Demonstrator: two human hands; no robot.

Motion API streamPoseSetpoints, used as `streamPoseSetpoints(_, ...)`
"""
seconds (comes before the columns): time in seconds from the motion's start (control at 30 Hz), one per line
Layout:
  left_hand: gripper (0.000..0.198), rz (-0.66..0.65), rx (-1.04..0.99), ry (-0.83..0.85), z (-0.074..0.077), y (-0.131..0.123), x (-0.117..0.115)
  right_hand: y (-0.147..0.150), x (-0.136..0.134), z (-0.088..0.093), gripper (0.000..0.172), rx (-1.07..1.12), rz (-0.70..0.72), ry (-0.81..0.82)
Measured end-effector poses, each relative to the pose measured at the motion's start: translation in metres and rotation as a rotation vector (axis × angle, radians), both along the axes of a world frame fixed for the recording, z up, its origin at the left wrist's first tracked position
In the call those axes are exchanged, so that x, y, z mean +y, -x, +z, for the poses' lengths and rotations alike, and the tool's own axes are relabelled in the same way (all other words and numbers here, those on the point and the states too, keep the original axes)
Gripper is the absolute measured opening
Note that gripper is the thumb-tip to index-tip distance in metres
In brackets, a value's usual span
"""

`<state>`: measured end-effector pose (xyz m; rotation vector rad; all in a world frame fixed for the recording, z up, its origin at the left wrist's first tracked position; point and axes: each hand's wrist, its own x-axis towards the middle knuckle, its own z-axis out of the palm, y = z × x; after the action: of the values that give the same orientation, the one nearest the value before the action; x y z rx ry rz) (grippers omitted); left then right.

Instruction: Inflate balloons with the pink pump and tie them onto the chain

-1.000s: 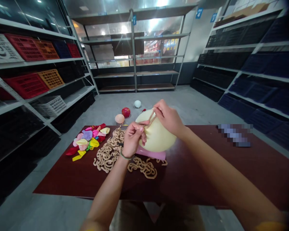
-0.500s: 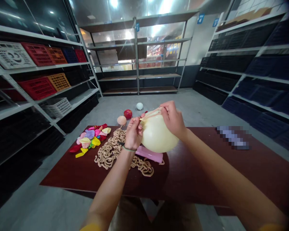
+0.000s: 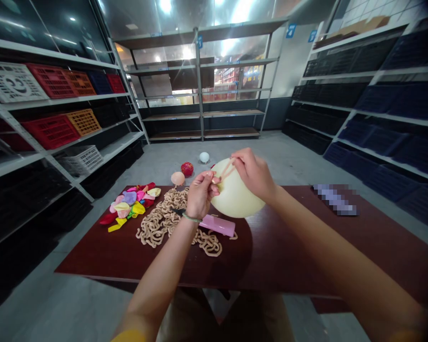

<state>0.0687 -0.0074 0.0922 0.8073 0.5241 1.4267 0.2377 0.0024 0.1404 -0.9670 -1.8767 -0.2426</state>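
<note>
A large pale yellow inflated balloon (image 3: pixel 240 197) is between my hands above the table. My left hand (image 3: pixel 201 192) is closed in a pinch at the balloon's left side, near its neck. My right hand (image 3: pixel 255 173) is closed on a thin beige strand (image 3: pixel 227 170), which stretches across to the left fingertips. Beneath and to the left lies a heap of beige twisted cord (image 3: pixel 160 218). A pink cylinder (image 3: pixel 219 225) rests on the cord, partly behind my left wrist. Uninflated balloons of several colours (image 3: pixel 130 204) lie in a pile at the table's left.
The dark red table (image 3: pixel 281 251) holds a blurred flat object (image 3: pixel 335 199) on the right. Beyond its far edge are peach (image 3: pixel 178 178), red (image 3: pixel 187 169) and pale blue (image 3: pixel 204 157) balloons. Shelves with crates (image 3: pixel 50 130) stand on both sides.
My left hand has turned slightly and moved right, closer to the balloon's middle. The strand between my hands now slants more steeply. The whole view has shifted a little.
</note>
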Motion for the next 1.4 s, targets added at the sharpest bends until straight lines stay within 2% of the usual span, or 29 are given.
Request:
streamPoseSetpoints(0.1,0.028,-0.009,0.017,-0.017,0.009,0.000,-0.003,0.000,-0.005,0.003,0.014,-0.030,0.007,-0.102)
streamPoseSetpoints(0.17,0.031,-0.060,0.047,-0.044,0.013,0.001,-0.006,-0.001,-0.008,0.005,0.015,-0.044,0.017,-0.130)
streamPoseSetpoints(0.3,0.027,-0.158,0.169,-0.091,0.013,0.003,-0.012,-0.003,-0.009,0.008,0.017,-0.084,0.090,-0.145)
streamPoseSetpoints(0.43,0.022,-0.149,0.289,-0.116,0.009,0.005,-0.016,-0.001,-0.009,0.011,0.020,-0.147,0.143,-0.102)
streamPoseSetpoints(0.53,0.028,-0.094,0.348,-0.157,0.008,0.004,-0.019,0.003,-0.009,0.013,0.021,-0.132,0.176,-0.066)
streamPoseSetpoints(0.67,0.031,-0.012,0.225,-0.123,0.008,0.004,-0.020,0.004,-0.010,0.015,0.018,-0.088,0.166,0.031)
streamPoseSetpoints(0.73,0.031,-0.036,0.135,-0.069,0.008,0.005,-0.021,0.003,-0.013,0.016,0.013,-0.065,0.168,0.136)
streamPoseSetpoints(0.8,0.032,-0.094,0.110,-0.019,0.009,0.007,-0.020,0.000,-0.017,0.019,0.019,-0.046,0.223,0.257)
streamPoseSetpoints(0.93,0.032,-0.135,0.199,0.034,0.008,0.010,-0.019,-0.003,-0.024,0.026,0.020,-0.125,0.390,0.402)
streamPoseSetpoints(1.1,0.027,-0.199,0.347,-0.023,0.010,0.008,-0.022,0.006,-0.021,0.043,0.015,-0.277,0.413,0.388)
streamPoseSetpoints(1.2,0.022,-0.240,0.417,-0.056,0.013,0.006,-0.026,0.015,-0.017,0.051,0.009,-0.347,0.477,0.420)
streamPoseSetpoints(1.3,0.019,-0.256,0.457,-0.093,0.011,0.004,-0.028,0.024,-0.013,0.051,0.004,-0.369,0.505,0.475)
streamPoseSetpoints(1.4,0.026,-0.209,0.512,-0.147,0.004,0.002,-0.028,0.030,-0.007,0.045,0.003,-0.349,0.520,0.539)
